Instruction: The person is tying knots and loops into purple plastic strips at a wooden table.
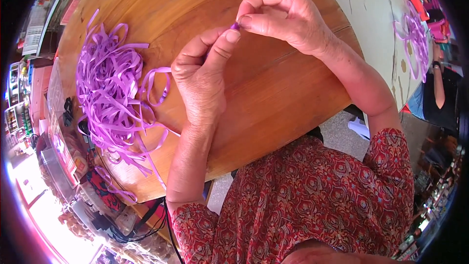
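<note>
Over the wooden table, my left hand (202, 71) is closed, thumb and forefinger pinching a small dark purple bit of ribbon (235, 26). The fingertips of my right hand (288, 19) meet it from the other side, also in a pinch; how the ribbon is folded or knotted there is too small to make out. A purple ribbon strand (155, 70) loops out beside my left wrist toward a big tangled heap of purple ribbon (110, 85) on the left of the table. Some ends of the heap trail down toward the near table edge, past my left forearm.
The round-edged wooden table (278, 85) lies under my hands. A white, stained table (378, 24) adjoins at the right, with more purple ribbon (414, 44) on it. Another person's arm (438, 85) shows beyond. Black cables (141, 232) and plastic-wrapped goods crowd the lower left.
</note>
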The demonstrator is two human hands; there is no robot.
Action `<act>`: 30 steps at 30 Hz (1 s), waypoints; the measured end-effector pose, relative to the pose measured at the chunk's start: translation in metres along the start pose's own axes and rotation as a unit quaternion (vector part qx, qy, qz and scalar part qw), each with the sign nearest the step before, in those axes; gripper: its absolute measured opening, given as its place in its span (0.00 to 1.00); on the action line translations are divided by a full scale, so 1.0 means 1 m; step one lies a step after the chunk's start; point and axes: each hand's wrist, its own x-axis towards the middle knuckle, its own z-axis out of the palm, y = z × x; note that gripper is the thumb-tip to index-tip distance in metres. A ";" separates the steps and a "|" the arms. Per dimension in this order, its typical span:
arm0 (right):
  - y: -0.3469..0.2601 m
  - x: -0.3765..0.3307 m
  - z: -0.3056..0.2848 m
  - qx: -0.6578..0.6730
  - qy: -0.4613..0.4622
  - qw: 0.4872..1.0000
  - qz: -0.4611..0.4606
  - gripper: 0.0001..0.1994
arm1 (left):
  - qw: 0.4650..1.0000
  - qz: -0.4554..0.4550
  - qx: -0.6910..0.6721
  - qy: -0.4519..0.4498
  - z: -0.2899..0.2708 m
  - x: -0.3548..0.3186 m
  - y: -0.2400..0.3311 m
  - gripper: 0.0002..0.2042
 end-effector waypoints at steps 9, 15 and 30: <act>0.007 0.002 0.000 0.001 -0.016 0.998 -0.060 0.06 | 0.998 -0.041 -0.037 0.031 -0.005 0.002 -0.004 0.05; 0.003 0.007 0.003 -0.237 0.017 0.934 -0.266 0.20 | 0.998 -0.036 -0.036 0.022 -0.008 0.001 -0.005 0.05; 0.003 0.003 0.000 -0.333 0.025 0.894 -0.297 0.07 | 0.997 0.047 0.057 0.022 -0.005 -0.002 -0.007 0.04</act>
